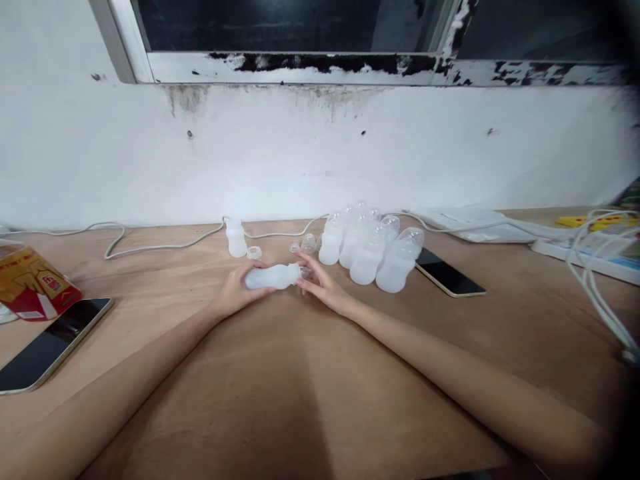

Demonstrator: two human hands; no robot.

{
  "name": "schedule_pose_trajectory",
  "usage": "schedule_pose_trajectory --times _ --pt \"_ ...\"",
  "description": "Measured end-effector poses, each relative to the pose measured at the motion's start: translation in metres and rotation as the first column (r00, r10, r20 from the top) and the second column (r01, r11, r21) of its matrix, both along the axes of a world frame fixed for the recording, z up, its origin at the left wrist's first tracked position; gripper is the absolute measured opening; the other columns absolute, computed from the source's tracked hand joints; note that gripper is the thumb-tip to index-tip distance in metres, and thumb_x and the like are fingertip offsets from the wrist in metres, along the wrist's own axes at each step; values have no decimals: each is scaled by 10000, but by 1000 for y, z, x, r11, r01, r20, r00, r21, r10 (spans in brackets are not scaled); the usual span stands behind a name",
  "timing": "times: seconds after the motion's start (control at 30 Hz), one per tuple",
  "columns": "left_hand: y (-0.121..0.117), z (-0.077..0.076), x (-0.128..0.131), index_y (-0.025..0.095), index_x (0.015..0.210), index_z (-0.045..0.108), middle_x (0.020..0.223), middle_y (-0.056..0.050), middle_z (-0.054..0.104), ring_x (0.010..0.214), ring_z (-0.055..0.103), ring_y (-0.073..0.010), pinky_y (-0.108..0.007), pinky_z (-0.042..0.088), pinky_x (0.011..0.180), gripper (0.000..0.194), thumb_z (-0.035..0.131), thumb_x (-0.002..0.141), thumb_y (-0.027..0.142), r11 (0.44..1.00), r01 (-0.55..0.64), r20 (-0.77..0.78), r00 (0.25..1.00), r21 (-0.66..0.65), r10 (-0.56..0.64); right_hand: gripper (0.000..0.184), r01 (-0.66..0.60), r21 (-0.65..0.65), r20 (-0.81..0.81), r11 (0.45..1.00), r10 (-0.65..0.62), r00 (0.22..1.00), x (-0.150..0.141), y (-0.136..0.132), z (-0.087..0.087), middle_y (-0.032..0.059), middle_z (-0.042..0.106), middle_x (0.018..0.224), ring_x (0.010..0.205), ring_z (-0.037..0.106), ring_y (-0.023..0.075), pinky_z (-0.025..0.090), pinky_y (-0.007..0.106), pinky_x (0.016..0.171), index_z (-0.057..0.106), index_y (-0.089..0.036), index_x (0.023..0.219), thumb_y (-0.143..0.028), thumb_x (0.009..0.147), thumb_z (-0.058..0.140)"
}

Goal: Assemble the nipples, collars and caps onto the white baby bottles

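My left hand point(240, 288) has the frosted bottle point(273, 277) mid-frame, right hand point(323, 283) fingering its neck; contents unclear, tbh.

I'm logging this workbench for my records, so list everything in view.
Held bottle: one, white, sideways between the hands
Open bottle: one, white, upright near the wall
Ring: one, whitish, beside it
Domed pieces: a few, clear, left of the group
Domed bottles: overlapping group, exact count unclear, white
Phones: two, black screens, far left and right of the group
Carton: one, red and yellow, left
Cables: several, white, along the wall and right
Packet: one, white, back right
Yellow item: unclear, far right
Table: one, brown, below
Wall: white, behind
Window: dark, above
Left hand: on bottle body
Right hand: at its tip
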State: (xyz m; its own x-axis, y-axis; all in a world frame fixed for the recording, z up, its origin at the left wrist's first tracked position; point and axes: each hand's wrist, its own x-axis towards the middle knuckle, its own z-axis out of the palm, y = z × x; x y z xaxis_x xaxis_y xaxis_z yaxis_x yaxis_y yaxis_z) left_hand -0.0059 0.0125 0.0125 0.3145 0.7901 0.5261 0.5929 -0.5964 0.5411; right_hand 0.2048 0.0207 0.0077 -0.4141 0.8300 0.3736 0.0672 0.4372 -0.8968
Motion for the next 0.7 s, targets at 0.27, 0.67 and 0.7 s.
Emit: schedule_pose_trajectory --times 0.27,0.67,0.7 --pt "-5 3 1 194 925 521 916 -32 595 830 552 -196 -323 429 750 416 603 612 454 999 24 -41 999 -43 -26 319 85 -83 118 993 -75 990 0 3 -1 -21 520 554 428 440 67 334 190 404 554 -163 738 -458 756 432" --pt "-7 -3 1 182 962 491 965 -63 564 885 538 -199 -311 424 773 428 588 642 449 992 44 -101 994 114 -33 285 68 -51 148 996 -59 987 2 -4 1 -63 471 493 321 348 41 248 171 336 498 -178 852 -432 722 494" --pt "-8 -4 2 182 969 489 981 -69 555 901 533 -199 -312 423 784 428 583 647 449 990 50 -118 992 135 -34 287 63 -58 169 996 -52 984 2 -4 1 -70 453 467 312 336 42 239 171 333 493 -178 835 -443 728 482"
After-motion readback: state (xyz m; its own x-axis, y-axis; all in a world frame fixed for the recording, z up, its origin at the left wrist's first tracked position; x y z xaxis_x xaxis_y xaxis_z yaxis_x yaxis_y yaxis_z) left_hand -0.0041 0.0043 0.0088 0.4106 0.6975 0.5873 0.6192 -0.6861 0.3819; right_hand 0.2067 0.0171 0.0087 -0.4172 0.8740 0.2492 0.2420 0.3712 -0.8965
